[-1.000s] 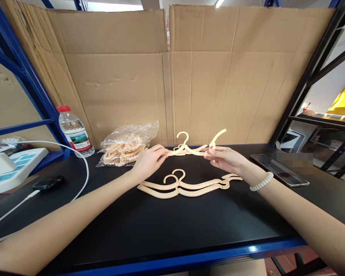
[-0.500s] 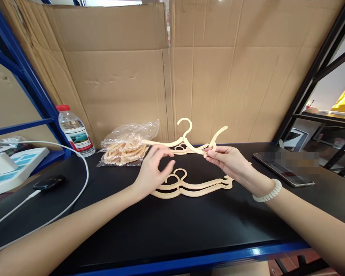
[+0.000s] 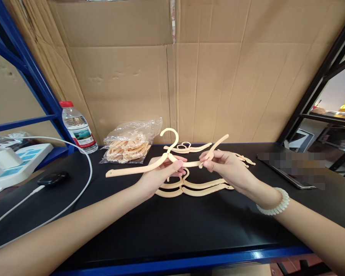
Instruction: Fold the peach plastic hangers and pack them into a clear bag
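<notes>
I hold a cream plastic hanger (image 3: 138, 168) up over the black table (image 3: 189, 230), its hook pointing up. My left hand (image 3: 161, 174) pinches it just under the hook. My right hand (image 3: 224, 166) grips its right arm, which is folded upward. Below my hands two more cream hangers (image 3: 195, 188) lie stacked flat on the table. Another hanger (image 3: 189, 147) lies behind them by the cardboard wall, and some more hanger parts (image 3: 243, 158) show past my right hand.
A clear bag of hanger parts (image 3: 129, 143) sits at the back left beside a water bottle (image 3: 79, 128). A white cable (image 3: 60, 199), a black device (image 3: 53, 177) and a white box (image 3: 14, 163) lie at left. A phone (image 3: 290, 172) lies at right. Cardboard (image 3: 172, 76) walls the back.
The hanger came off the back pile and toward me. My left hand let go, then took it again under the hook. Its left arm now sticks out straight to the left.
</notes>
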{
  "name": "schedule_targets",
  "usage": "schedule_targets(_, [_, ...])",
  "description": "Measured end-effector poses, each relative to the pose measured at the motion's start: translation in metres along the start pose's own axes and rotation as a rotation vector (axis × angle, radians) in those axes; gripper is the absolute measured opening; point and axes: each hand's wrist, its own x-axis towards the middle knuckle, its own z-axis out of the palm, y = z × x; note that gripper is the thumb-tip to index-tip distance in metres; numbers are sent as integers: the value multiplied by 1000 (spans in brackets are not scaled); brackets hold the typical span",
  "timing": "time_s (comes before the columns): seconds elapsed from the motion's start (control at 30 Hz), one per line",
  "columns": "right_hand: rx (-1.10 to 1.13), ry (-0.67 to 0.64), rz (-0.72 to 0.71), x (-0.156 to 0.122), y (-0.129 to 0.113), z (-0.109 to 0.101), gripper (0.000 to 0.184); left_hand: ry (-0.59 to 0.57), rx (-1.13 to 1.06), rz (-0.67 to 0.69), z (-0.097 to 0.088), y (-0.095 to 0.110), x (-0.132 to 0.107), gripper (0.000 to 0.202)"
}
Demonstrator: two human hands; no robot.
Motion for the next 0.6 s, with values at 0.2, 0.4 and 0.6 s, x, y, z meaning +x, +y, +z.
schedule_targets(0.2, [125, 135, 28, 8, 0, -12, 27, -6, -47, -16, -12, -1, 5, 23])
schedule_targets(0.4, [217, 91, 84, 7, 2, -11, 29, 3, -155, -70, -17, -9, 10, 25])
schedule_targets(0.6, [204, 45, 89, 8, 4, -16, 23, 73, -207, -98, -17, -13, 12, 14])
